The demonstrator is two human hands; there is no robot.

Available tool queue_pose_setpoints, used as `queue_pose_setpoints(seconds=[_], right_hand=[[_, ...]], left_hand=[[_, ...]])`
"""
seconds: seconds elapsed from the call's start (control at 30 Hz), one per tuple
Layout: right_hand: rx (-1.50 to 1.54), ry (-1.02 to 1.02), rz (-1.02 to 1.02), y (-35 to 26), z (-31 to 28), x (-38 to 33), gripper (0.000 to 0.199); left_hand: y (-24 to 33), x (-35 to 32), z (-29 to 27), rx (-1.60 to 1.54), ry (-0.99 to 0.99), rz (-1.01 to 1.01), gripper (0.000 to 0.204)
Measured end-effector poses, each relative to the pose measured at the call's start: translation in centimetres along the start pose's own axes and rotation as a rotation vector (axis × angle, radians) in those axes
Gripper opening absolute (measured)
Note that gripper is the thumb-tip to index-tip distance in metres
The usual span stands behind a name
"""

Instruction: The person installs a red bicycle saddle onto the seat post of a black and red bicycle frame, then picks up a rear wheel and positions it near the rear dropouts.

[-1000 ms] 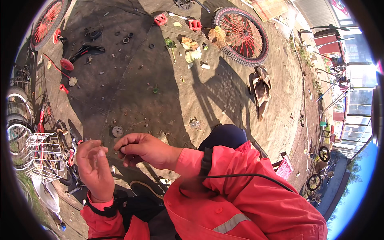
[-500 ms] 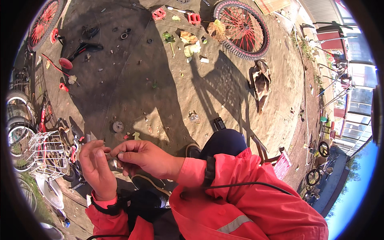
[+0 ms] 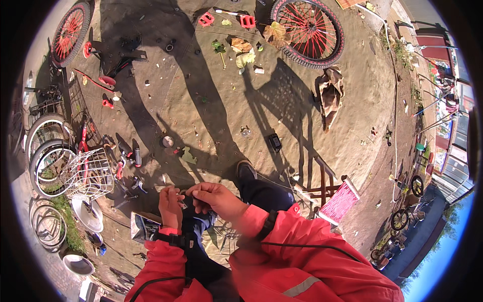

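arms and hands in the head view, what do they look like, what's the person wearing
Both hands are bare: left hand, right hand. The arms are in bright red jacket sleeves. A dark strap circles the right wrist, another band the left. A thin black cable runs over the right sleeve, and a grey reflective stripe sits lower on the jacket.

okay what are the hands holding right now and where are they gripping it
Both hands meet on one small part, pinched between the fingertips of the left hand and the right hand. It is too small and hidden to tell what it is or which part is gripped.
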State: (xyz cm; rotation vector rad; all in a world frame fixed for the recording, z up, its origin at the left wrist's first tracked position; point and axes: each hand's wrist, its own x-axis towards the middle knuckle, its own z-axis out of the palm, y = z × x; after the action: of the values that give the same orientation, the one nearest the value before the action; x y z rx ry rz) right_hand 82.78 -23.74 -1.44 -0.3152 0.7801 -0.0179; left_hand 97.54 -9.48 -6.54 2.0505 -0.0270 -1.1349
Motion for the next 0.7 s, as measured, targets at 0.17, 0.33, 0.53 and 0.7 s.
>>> queue_pose_setpoints(seconds=[0.17,0.33,0.53,0.7], right_hand=[[0.046,0.010,-0.088,-5.8,0.9,-9.3,0.024],[0.001,-0.001,-0.154,-12.5,1.0,-18.0,0.021],[0.060,-0.044,-0.152,-20.1,0.0,-24.3,0.020],[0.048,0.004,-0.139,-26.0,-0.2,-24.7,0.025]], left_hand=[[5.6,-9.1,0.2,0.139,-0.123,0.001,0.024],[13.4,-15.6,1.9,0.233,-0.165,-0.009,0.025],[19.7,-18.8,6.9,0.181,-0.246,0.029,0.024],[24.2,-17.6,10.6,0.182,-0.362,0.078,0.029]])
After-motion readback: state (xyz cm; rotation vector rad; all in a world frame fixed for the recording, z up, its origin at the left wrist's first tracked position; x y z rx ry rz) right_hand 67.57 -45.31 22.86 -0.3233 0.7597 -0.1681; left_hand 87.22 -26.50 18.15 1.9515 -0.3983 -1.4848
